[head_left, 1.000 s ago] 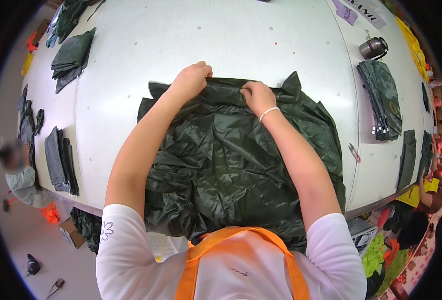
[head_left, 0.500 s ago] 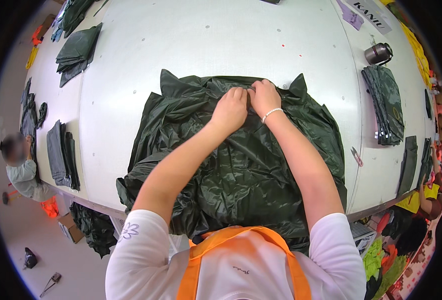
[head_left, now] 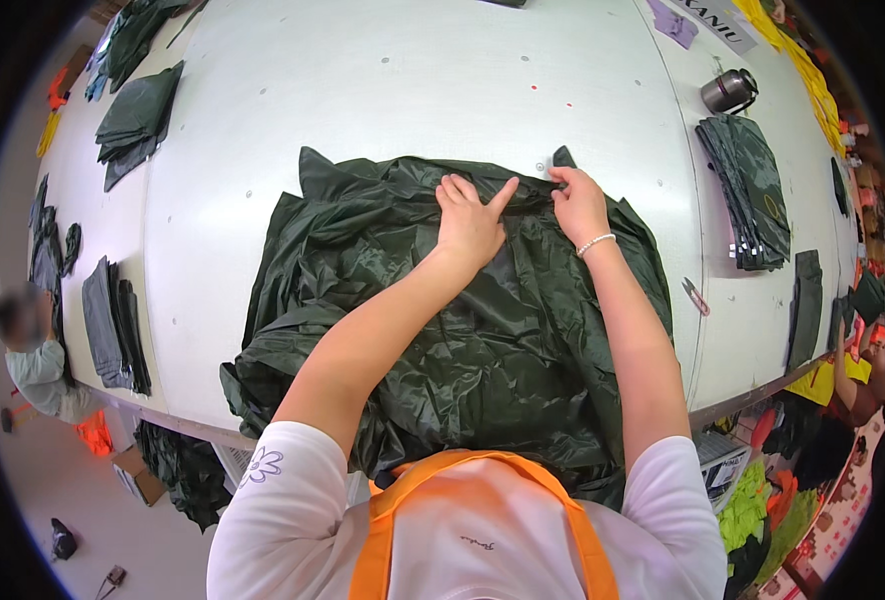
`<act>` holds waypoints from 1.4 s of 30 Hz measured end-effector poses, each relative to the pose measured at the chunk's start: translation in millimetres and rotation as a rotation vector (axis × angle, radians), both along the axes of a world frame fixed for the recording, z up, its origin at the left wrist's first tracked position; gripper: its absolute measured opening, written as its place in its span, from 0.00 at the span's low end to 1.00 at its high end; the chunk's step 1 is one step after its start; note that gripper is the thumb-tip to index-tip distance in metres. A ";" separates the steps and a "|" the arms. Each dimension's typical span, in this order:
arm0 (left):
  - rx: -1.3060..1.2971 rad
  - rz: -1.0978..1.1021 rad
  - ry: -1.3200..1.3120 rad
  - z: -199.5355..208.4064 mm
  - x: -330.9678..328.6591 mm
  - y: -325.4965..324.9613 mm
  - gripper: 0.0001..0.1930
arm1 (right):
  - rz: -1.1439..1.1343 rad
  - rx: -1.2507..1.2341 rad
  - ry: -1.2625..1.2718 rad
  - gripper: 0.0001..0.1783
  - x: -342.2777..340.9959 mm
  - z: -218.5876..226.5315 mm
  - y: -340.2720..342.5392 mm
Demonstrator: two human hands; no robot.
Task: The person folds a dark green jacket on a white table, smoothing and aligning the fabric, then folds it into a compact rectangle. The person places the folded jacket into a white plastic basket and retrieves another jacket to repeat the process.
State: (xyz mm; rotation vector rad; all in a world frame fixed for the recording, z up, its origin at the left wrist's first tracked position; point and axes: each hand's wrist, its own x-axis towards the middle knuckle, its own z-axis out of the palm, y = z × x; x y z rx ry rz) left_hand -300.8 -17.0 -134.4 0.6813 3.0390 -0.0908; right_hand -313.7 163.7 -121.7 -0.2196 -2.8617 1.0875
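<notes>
A large piece of dark green shiny cloth lies crumpled over the table in front of me, its near part hanging toward my body. My left hand rests on it near the far edge, with the fingers stretched out and the thumb spread away to the right. My right hand, a beaded bracelet at its wrist, is at the far right edge of the cloth. Its thumb and fingers are closed on that edge, and a corner of the cloth sticks up just beyond the fingertips.
Small thread snips lie right of the cloth. Folded dark green pieces are stacked farther right, below a metal flask. More folded cloth lies at the left. A person is at the far left edge.
My hands were together at the cloth's far edge. The right has moved right along it; the left has opened and stayed near the middle. The upright right corner has shifted left.
</notes>
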 end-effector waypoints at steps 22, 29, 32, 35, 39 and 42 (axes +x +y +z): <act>0.336 -0.175 0.012 -2.7 -5.6 20.2 0.24 | 0.220 0.619 0.056 0.07 -5.8 -27.0 -10.6; 0.343 -0.174 0.035 -8.1 -0.2 22.8 0.23 | 0.223 0.427 0.069 0.05 0.1 -19.6 17.2; 0.354 -0.173 0.049 -14.8 0.2 22.2 0.21 | 0.286 0.264 0.180 0.06 3.8 -20.0 18.7; 0.314 -0.183 -0.009 -5.1 -1.2 22.2 0.23 | 0.172 0.252 0.031 0.07 3.7 -30.4 7.8; 0.453 -0.152 -0.088 -0.4 -2.3 18.2 0.25 | 0.223 0.351 0.049 0.08 3.8 -27.4 2.4; 0.516 -0.164 -0.174 -0.3 -5.1 10.3 0.24 | 0.292 0.359 0.102 0.08 9.0 -33.1 10.8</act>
